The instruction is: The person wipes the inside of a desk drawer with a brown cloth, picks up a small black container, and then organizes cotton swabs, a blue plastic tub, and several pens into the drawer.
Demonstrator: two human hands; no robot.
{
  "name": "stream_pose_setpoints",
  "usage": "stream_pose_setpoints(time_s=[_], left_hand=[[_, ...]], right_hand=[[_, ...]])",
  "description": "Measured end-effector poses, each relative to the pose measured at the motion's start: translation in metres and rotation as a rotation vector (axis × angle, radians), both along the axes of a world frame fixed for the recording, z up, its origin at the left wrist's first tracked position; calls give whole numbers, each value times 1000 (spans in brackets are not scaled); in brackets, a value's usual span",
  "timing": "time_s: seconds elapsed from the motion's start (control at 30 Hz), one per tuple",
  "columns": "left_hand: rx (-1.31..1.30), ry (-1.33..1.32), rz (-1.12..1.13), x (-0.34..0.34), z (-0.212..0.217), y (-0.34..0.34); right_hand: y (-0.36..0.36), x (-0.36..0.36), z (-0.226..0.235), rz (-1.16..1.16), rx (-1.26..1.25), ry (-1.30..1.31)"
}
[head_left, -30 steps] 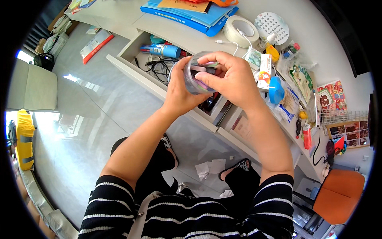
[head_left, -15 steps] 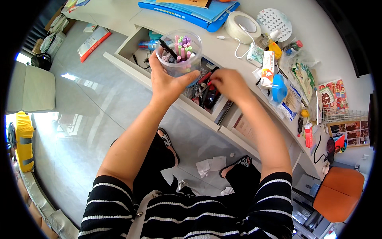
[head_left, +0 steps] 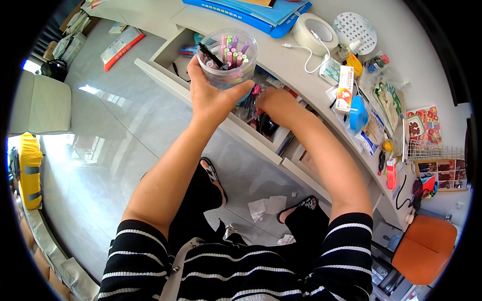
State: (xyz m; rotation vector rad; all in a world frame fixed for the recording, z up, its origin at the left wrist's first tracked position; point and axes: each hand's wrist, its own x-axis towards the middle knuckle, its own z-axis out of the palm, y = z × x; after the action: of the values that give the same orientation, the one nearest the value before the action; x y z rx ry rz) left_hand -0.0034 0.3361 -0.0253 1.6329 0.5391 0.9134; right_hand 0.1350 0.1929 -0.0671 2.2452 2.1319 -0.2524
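Note:
My left hand (head_left: 213,98) is wrapped round a clear round plastic tub (head_left: 236,75), held tilted above the open drawer (head_left: 170,85). Inside the tub stand several pastel pens (head_left: 234,52) in pink, green and purple, beside a black pen (head_left: 208,54). My right hand (head_left: 277,106) reaches down into the drawer with its fingers curled together. A bit of red shows at its fingertips, but what they hold is mostly hidden. Around it lie a pink item (head_left: 256,90), a dark rounded object (head_left: 268,125) and other small clutter.
On the desktop are a blue folder (head_left: 241,15), a tape roll (head_left: 314,34), a white cable (head_left: 306,62), a small white box (head_left: 345,89) and a blue round item (head_left: 358,114). Paper scraps (head_left: 266,206) lie on the floor by my feet. An orange chair (head_left: 424,250) stands at right.
My right hand has shifted slightly left and down among the drawer's contents, its fingers now more hidden. The tub stays in my left hand. The whole view has shifted slightly.

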Motion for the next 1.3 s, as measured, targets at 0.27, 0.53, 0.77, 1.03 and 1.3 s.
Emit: stream_pose_setpoints(time_s=[0.27, 0.53, 0.77, 1.03, 1.3], left_hand=[[-57, -35, -43, 1, 5, -6], [-59, -62, -37, 0, 6, -4], [-87, -59, -44, -3, 8, -4], [-125, -66, 6, -3, 3, 11], [125, 24, 0, -7, 8, -4]], right_hand=[[11, -14, -17, 164, -85, -67], [17, -18, -27, 158, -266, -41], [21, -26, -17, -106, -295, 128], [5, -10, 10, 244, -6, -83], [-33, -17, 120, -205, 1217, 620]])
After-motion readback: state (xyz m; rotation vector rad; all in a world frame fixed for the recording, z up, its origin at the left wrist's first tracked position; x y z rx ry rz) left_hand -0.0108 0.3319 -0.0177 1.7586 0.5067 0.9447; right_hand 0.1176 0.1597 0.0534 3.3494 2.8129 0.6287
